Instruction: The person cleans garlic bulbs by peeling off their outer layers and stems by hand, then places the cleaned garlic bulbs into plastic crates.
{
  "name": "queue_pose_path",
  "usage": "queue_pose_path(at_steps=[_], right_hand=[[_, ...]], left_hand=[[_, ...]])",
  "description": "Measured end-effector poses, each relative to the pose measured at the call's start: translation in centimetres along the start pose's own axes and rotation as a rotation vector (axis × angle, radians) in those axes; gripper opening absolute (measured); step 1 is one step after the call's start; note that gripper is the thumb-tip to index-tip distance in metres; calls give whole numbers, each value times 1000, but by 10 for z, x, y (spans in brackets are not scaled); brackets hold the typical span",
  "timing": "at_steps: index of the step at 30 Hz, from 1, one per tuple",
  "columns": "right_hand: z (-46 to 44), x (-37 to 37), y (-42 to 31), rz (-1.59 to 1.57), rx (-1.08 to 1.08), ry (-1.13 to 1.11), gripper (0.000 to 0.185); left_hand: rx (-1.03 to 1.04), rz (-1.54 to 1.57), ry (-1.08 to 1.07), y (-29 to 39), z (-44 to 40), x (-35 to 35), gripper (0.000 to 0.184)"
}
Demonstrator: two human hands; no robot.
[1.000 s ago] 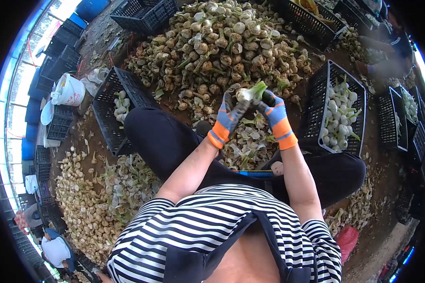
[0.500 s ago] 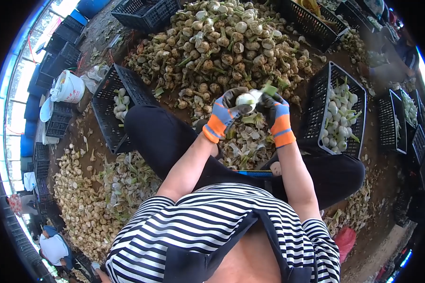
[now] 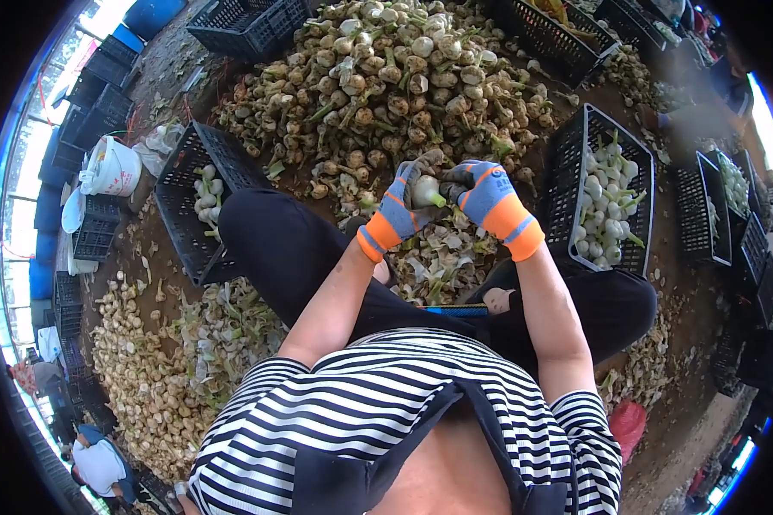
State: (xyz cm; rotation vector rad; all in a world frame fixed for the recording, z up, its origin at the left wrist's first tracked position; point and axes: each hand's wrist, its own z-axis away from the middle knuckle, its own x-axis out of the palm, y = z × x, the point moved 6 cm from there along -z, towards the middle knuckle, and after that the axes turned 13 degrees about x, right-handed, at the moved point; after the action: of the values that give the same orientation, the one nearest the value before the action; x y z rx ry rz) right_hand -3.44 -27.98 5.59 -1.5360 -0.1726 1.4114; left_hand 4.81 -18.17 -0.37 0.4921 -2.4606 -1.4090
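Observation:
Gloved in blue, grey and orange, my left hand (image 3: 401, 202) is wrapped round a peeled white bulb (image 3: 424, 191) with a short green stem end pointing right. My right hand (image 3: 485, 196), in a matching glove, has its fingers pressed together at the bulb's right side; whatever is between them is hidden. Below both hands lies a heap of pale peeled skins (image 3: 442, 257). Just beyond them rises a large pile of unpeeled, brownish bulbs (image 3: 395, 94).
Black crates holding white bulbs stand at right (image 3: 642, 232) and left (image 3: 176, 227). A white bucket (image 3: 116, 167) stands far left. Cut stems and bulbs (image 3: 146, 378) lie lower left. Co-workers (image 3: 101, 463) are at lower left and upper right.
The long green stalk seen on the bulb earlier no longer shows; only a short green end remains. My right hand has turned over, its glove back now facing up, and moved slightly left.

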Motion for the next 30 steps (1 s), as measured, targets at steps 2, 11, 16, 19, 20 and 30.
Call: queue_pose_path(at_steps=[2,11,16,19,20,30], right_hand=[[-1,2,-1,188,41,-54,24],[-1,9,19,157,14,250,40],[7,32,12,108,88,175,40],[-3,29,29,201,164,246,42],[-7,25,38,213,190,285,43],[-24,92,207,555,549,-409,43]], left_hand=[[-54,16,-5,5,4,4,84],[-65,240,299,-13,3,-13,62],[-66,179,515,-15,10,-14,22],[-57,250,519,-13,8,-15,25],[-219,495,471,-26,10,-16,27],[-313,1210,646,-25,0,-20,46]])
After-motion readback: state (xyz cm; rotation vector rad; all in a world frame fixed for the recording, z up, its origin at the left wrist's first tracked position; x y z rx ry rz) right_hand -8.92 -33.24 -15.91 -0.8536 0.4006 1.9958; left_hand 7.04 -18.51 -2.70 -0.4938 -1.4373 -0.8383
